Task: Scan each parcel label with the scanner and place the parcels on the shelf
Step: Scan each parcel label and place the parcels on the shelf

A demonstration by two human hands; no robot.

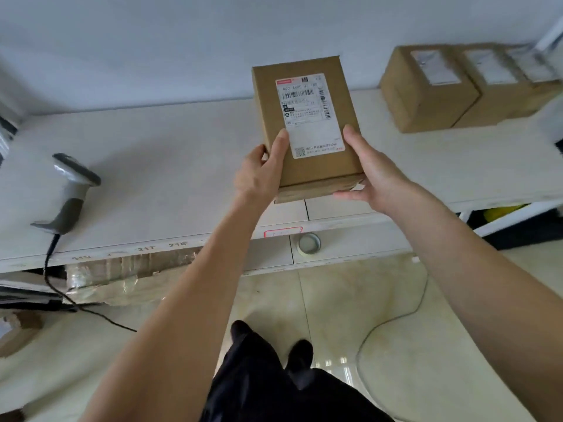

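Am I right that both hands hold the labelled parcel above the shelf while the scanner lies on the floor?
Not quite. The scanner lies on the shelf, left of the hands, not on the floor. The head view shows it. The left hand and right hand do hold the labelled parcel.

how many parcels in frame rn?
4: one parcel held in both hands above the shelf; three boxes in a row at its right end. More may sit off-frame.

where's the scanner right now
In the head view the scanner rests on the white shelf at far left, untouched, well left of the parcel that both hands hold.
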